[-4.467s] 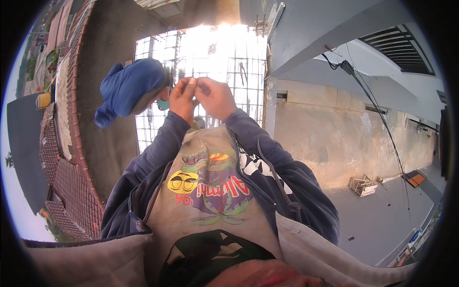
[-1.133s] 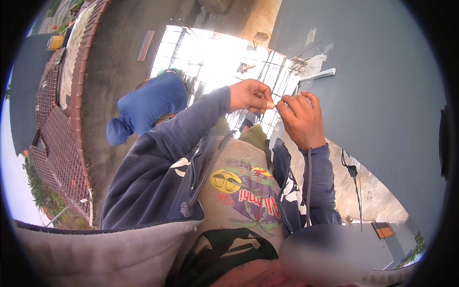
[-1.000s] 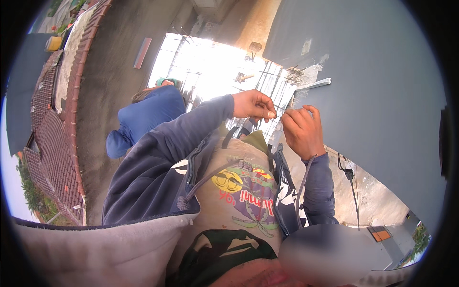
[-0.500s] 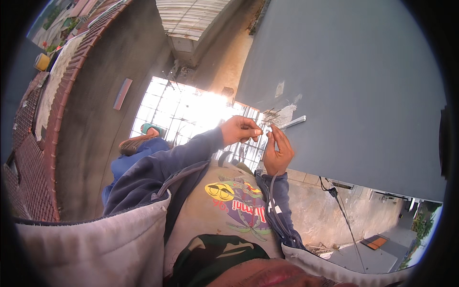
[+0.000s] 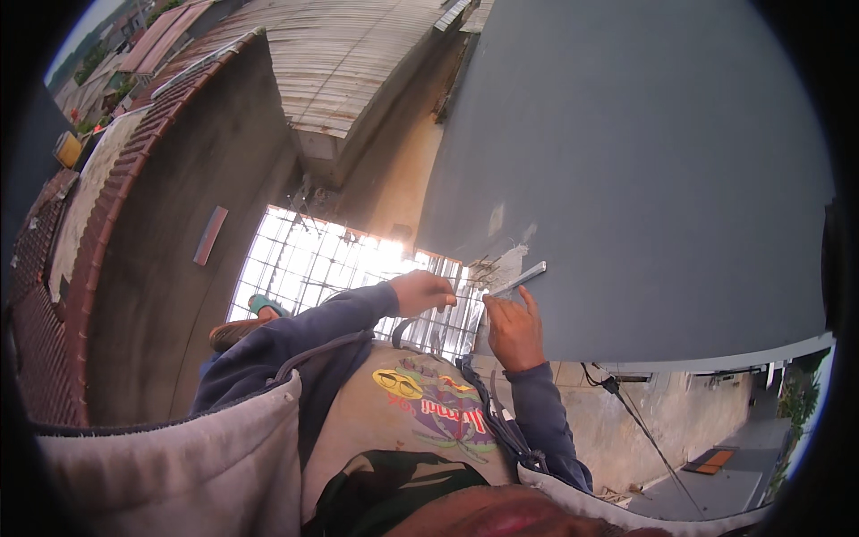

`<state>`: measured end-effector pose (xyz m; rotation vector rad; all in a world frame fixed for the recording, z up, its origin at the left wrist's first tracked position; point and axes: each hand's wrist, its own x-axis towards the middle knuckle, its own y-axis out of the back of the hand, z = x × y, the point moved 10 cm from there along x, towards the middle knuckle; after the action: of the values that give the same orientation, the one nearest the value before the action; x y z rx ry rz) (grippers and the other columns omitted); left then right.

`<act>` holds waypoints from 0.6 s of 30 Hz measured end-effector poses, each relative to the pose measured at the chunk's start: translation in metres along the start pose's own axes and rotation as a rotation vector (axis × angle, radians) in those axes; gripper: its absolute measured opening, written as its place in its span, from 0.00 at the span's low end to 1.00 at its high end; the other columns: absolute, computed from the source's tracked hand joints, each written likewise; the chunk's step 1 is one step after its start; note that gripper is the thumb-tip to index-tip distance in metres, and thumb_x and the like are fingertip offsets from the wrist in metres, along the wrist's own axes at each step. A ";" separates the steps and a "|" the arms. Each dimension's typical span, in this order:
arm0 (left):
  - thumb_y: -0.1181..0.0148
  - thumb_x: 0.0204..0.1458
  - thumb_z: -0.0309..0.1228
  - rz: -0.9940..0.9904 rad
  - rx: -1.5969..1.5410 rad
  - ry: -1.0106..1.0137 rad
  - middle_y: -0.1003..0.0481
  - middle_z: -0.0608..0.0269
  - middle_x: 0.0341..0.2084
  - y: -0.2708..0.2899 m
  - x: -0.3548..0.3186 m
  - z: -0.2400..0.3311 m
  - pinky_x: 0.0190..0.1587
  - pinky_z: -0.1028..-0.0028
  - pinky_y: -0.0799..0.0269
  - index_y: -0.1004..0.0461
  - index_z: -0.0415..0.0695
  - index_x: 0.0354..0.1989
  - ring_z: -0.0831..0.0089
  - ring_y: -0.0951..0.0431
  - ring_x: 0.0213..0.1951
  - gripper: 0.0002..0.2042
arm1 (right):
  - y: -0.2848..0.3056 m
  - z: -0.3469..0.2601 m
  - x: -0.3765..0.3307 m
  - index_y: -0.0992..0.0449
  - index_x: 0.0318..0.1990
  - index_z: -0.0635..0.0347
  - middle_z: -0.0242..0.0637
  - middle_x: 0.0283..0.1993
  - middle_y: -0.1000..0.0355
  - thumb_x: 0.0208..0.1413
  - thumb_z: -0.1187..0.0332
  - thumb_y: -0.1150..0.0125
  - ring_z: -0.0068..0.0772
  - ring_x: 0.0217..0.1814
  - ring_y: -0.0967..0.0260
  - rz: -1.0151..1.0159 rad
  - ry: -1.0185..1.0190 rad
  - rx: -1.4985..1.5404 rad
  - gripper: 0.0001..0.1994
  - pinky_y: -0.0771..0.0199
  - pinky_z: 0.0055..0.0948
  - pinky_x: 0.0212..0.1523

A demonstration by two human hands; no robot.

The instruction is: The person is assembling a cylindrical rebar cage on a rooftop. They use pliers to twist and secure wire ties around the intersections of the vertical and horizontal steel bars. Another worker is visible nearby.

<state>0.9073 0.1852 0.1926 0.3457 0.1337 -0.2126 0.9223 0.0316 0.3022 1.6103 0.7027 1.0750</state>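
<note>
I look down my own chest along a grey wall (image 5: 644,179). A short metal bracket (image 5: 523,276) sticks out of a chipped, whitish patch on it. My left hand (image 5: 425,292) is closed in a fist just left of that patch, pinching a thin wire (image 5: 472,298) that runs toward the bracket. My right hand (image 5: 514,333) rests with its back to me against the wall right below the bracket, fingers pointing up at it. Its grip is hidden. A dark cable (image 5: 490,403) hangs beside my right forearm.
Far below, a metal grille roof (image 5: 313,259) glows with light. Another person in blue with a teal cap (image 5: 259,309) stands under my left arm. A concrete wall with a tiled top (image 5: 134,224) rises at left. Overhead wires (image 5: 644,421) and a street lie at lower right.
My view has swung upward along the wall. Both hands have moved up and right to the bracket, and the person below has slipped mostly behind my left arm.
</note>
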 end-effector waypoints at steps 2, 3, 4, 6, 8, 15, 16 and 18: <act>0.42 0.69 0.42 0.030 0.029 -0.051 0.17 0.60 0.32 0.004 0.000 -0.005 0.48 0.66 0.23 0.17 0.40 0.47 0.69 0.19 0.39 0.17 | 0.012 0.004 -0.002 0.18 0.52 0.59 0.35 0.42 0.18 0.57 0.74 0.40 0.35 0.58 0.22 0.036 -0.013 -0.108 0.16 0.39 0.45 0.77; 0.41 0.69 0.40 0.033 0.005 -0.060 0.18 0.62 0.31 0.001 0.002 -0.005 0.47 0.68 0.23 0.17 0.40 0.47 0.73 0.21 0.37 0.15 | 0.019 -0.005 0.002 0.19 0.55 0.59 0.35 0.40 0.21 0.57 0.74 0.41 0.37 0.55 0.23 0.089 0.029 -0.173 0.18 0.38 0.45 0.74; 0.39 0.69 0.38 0.032 -0.017 -0.061 0.18 0.65 0.30 -0.003 0.004 -0.004 0.45 0.71 0.24 0.17 0.39 0.47 0.78 0.22 0.35 0.14 | 0.012 -0.011 0.006 0.20 0.56 0.58 0.36 0.39 0.23 0.57 0.73 0.41 0.38 0.53 0.23 0.041 0.029 -0.138 0.18 0.35 0.45 0.71; 0.39 0.69 0.37 0.018 0.009 -0.041 0.18 0.64 0.29 -0.013 0.008 -0.002 0.44 0.70 0.24 0.17 0.39 0.46 0.78 0.22 0.35 0.13 | -0.004 -0.023 0.011 0.21 0.57 0.58 0.36 0.37 0.27 0.58 0.72 0.41 0.38 0.50 0.24 -0.053 0.032 -0.064 0.18 0.29 0.44 0.64; 0.39 0.69 0.37 0.023 0.037 -0.086 0.18 0.63 0.29 -0.016 0.013 0.018 0.43 0.70 0.24 0.17 0.39 0.46 0.78 0.23 0.34 0.13 | -0.009 -0.016 0.006 0.22 0.54 0.56 0.36 0.36 0.32 0.59 0.71 0.41 0.39 0.41 0.25 -0.064 -0.038 0.049 0.15 0.23 0.42 0.44; 0.39 0.69 0.41 -0.194 0.201 -0.179 0.15 0.58 0.41 -0.011 0.005 0.015 0.51 0.63 0.22 0.16 0.43 0.53 0.64 0.17 0.46 0.15 | 0.046 0.010 -0.015 0.22 0.49 0.55 0.33 0.34 0.32 0.56 0.71 0.39 0.35 0.36 0.25 -0.067 0.077 -0.019 0.12 0.24 0.37 0.32; 0.40 0.70 0.41 -0.241 0.131 -0.148 0.15 0.59 0.42 -0.010 0.004 0.010 0.52 0.63 0.21 0.17 0.44 0.54 0.65 0.17 0.47 0.16 | 0.061 0.011 -0.016 0.21 0.48 0.55 0.33 0.34 0.32 0.55 0.71 0.38 0.35 0.36 0.25 -0.065 0.106 -0.055 0.13 0.24 0.37 0.32; 0.43 0.72 0.40 -0.383 0.206 -0.095 0.16 0.62 0.44 -0.020 0.002 0.009 0.46 0.67 0.20 0.21 0.45 0.60 0.72 0.15 0.41 0.16 | 0.092 0.016 -0.016 0.20 0.48 0.54 0.31 0.32 0.34 0.53 0.71 0.37 0.32 0.33 0.27 0.003 0.129 -0.142 0.13 0.25 0.34 0.30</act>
<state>0.9052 0.1637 0.1945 0.5136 0.0833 -0.6238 0.9232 -0.0162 0.3844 1.4310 0.6929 1.2124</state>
